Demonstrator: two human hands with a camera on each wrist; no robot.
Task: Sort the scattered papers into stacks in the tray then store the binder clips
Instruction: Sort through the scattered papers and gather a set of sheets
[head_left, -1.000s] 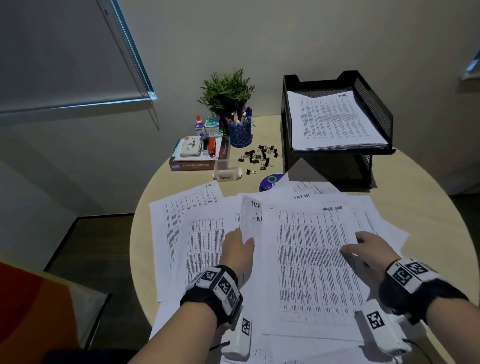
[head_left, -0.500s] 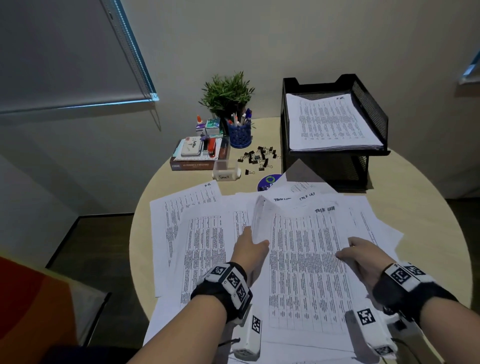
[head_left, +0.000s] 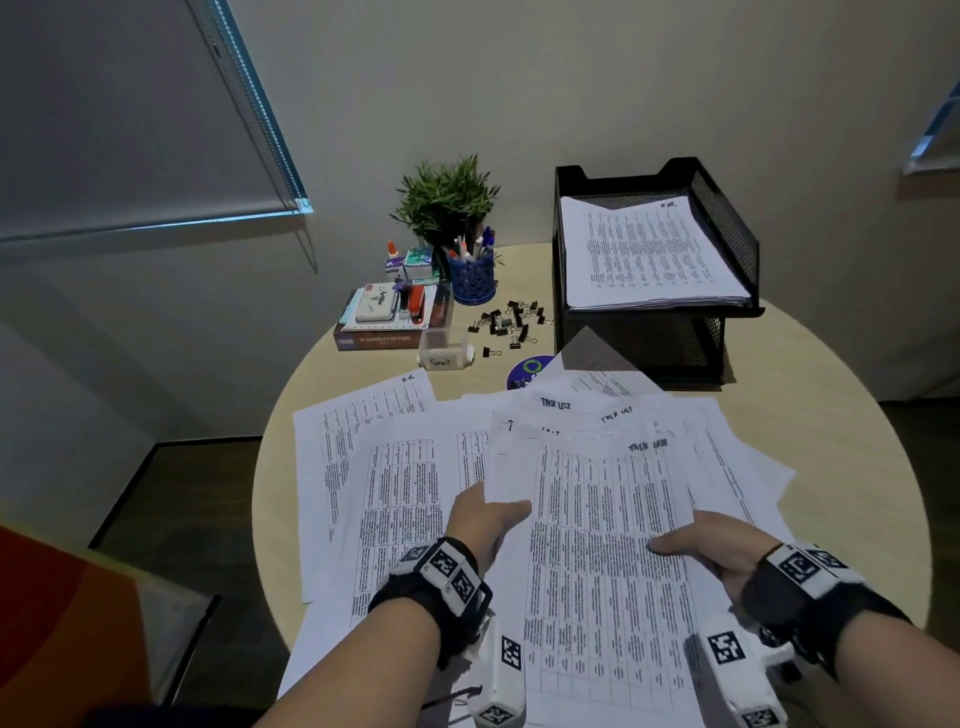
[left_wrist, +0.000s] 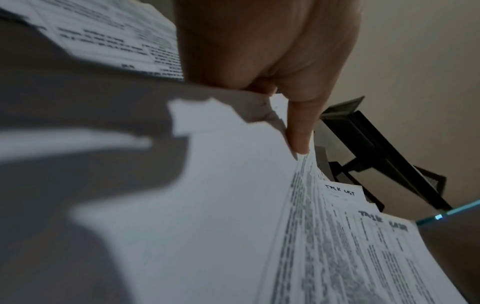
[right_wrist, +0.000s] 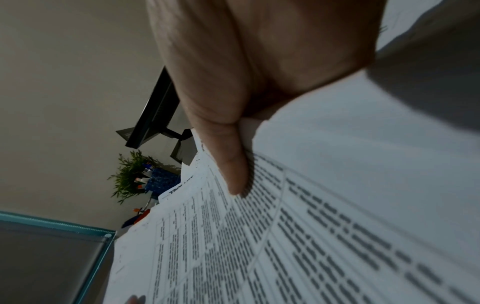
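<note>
Printed sheets headed "Task List" (head_left: 597, 519) lie fanned over the near half of the round table (head_left: 841, 467). My left hand (head_left: 491, 519) grips the left edge of a raised bundle of these sheets (left_wrist: 337, 236), thumb on top, fingers underneath. My right hand (head_left: 696, 545) holds the bundle's right edge (right_wrist: 285, 236), thumb pressed on the print. More sheets (head_left: 363, 467) lie flat to the left. The black mesh tray (head_left: 727, 228) at the back holds a paper stack (head_left: 644, 254) on its upper tier. Black binder clips (head_left: 509, 325) lie scattered beside it.
A clear box labelled "Small" (head_left: 444, 353) sits near the clips. Behind are a blue pen cup (head_left: 471, 278), a potted plant (head_left: 447, 202), a book with stationery (head_left: 389, 317) and a purple disc (head_left: 530, 370). A window blind (head_left: 130, 119) hangs left.
Both hands drew the sheets together and lifted the bundle's left edge; my right thumb slid further onto the top sheet. The view shifted slightly closer.
</note>
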